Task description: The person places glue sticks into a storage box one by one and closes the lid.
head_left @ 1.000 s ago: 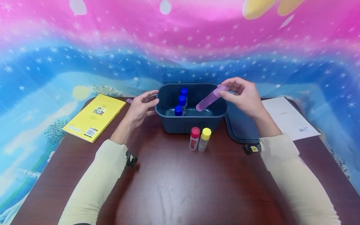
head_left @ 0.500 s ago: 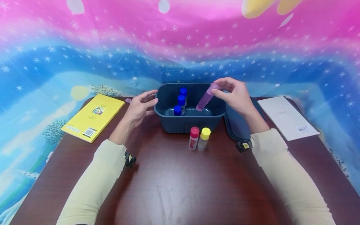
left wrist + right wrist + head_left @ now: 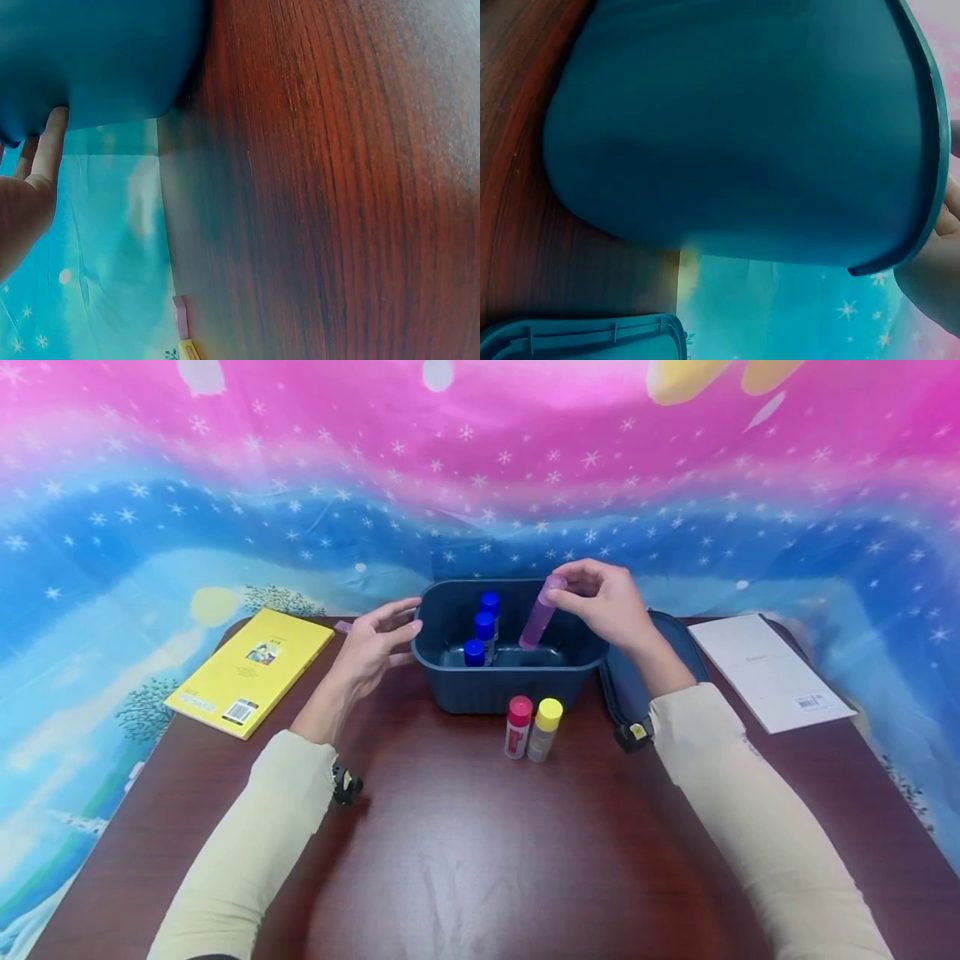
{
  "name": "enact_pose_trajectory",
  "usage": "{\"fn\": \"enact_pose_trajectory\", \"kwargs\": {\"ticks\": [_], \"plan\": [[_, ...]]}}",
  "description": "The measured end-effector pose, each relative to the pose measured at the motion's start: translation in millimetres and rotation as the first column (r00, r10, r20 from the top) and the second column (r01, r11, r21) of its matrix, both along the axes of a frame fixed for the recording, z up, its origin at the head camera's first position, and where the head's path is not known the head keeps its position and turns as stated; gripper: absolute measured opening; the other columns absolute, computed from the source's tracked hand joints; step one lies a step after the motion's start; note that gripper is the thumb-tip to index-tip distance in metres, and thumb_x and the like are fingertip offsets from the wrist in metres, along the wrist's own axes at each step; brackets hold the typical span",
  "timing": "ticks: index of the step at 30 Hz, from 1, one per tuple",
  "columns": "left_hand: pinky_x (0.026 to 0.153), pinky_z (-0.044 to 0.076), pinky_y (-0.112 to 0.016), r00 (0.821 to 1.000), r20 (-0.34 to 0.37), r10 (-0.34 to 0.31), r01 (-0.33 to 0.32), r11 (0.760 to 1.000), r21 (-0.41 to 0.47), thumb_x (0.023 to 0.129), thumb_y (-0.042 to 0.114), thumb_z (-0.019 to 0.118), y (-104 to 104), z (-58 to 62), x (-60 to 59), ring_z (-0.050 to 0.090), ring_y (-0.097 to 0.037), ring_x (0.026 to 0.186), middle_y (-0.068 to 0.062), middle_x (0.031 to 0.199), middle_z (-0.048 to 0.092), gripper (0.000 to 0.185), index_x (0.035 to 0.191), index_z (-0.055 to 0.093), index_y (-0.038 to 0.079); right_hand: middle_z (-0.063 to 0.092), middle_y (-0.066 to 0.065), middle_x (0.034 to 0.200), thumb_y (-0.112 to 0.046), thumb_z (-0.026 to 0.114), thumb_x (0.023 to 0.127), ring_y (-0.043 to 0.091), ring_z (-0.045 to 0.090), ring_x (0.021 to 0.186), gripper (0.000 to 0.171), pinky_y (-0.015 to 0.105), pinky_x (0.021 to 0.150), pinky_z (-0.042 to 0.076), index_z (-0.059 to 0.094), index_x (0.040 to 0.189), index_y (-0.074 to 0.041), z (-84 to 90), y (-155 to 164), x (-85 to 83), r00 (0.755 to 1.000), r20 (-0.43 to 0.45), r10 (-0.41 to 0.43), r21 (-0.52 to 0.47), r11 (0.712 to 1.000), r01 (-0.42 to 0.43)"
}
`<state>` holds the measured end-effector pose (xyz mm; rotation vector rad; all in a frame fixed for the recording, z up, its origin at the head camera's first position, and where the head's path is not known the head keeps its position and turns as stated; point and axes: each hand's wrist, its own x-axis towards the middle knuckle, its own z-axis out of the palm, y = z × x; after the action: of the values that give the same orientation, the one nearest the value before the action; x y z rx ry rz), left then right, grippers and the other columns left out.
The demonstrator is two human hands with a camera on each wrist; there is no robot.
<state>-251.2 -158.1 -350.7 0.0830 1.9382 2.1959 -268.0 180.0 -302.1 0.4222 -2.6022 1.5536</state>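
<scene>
Three blue-capped bottles (image 3: 483, 628) stand in a row inside the dark blue plastic tub (image 3: 510, 687), and two more bottles stand just in front of it on the dark red wooden surface (image 3: 465, 843): one red-capped bottle (image 3: 517, 727) and one yellow-capped bottle (image 3: 543, 731), touching each other. The right hand (image 3: 600, 597) pinches the top of one translucent purple tube (image 3: 540, 612), which is tilted, its lower end down inside the tub. The left hand (image 3: 375, 643) rests with straight, relaxed fingers against the left wall of the tub and holds nothing. Only the head view shows the bottles, one yellow book (image 3: 251, 670) and one white paper sheet (image 3: 768, 670); the right wrist view shows the smooth rounded wall of the tub and the ribbed dark blue lid (image 3: 581, 337) lying flat beside it.
</scene>
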Motion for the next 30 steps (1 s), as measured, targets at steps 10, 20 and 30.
{"fn": "enact_pose_trajectory", "kwargs": {"ticks": [10, 20, 30], "plan": [[0.104, 0.045, -0.056, 1.000, -0.004, 0.017, -0.017, 1.000, 0.006, 0.102, 0.012, 0.062, 0.6, 0.7, -0.8, 0.048, -0.031, 0.136, -0.014, 0.153, 0.045, 0.049, 0.150, 0.050, 0.010, 0.066, 0.013, 0.120, -0.023, 0.072, 0.097, 0.024, 0.063, 0.110, 0.037, 0.042, 0.102, 0.050, 0.065, 0.128, -0.003, 1.1, -15.9, -11.4, 0.998, 0.046, 0.050, 0.010, 0.999, -0.050], [0.100, 0.049, -0.052, 1.000, 0.001, 0.015, -0.015, 1.000, 0.004, 0.102, 0.013, 0.062, 0.6, 0.5, -0.9, 0.049, -0.031, 0.136, -0.014, 0.153, 0.044, 0.049, 0.150, 0.051, 0.011, 0.065, 0.014, 0.122, -0.018, 0.072, 0.097, 0.026, 0.063, 0.114, 0.036, 0.042, 0.102, 0.050, 0.064, 0.127, -0.001, -3.5, -28.0, -19.1, 0.993, 0.095, 0.064, 0.019, 0.998, -0.066], [0.103, 0.047, -0.054, 1.000, 0.004, 0.014, -0.014, 1.000, 0.012, 0.102, 0.013, 0.062, 1.2, 0.0, -0.6, 0.049, -0.031, 0.136, -0.014, 0.153, 0.045, 0.049, 0.150, 0.050, 0.011, 0.064, 0.016, 0.121, -0.014, 0.067, 0.100, 0.028, 0.061, 0.113, 0.032, 0.044, 0.103, 0.048, 0.063, 0.128, 0.000, -9.2, -34.8, -23.0, 0.981, 0.179, 0.074, 0.052, 0.995, -0.085]]}}
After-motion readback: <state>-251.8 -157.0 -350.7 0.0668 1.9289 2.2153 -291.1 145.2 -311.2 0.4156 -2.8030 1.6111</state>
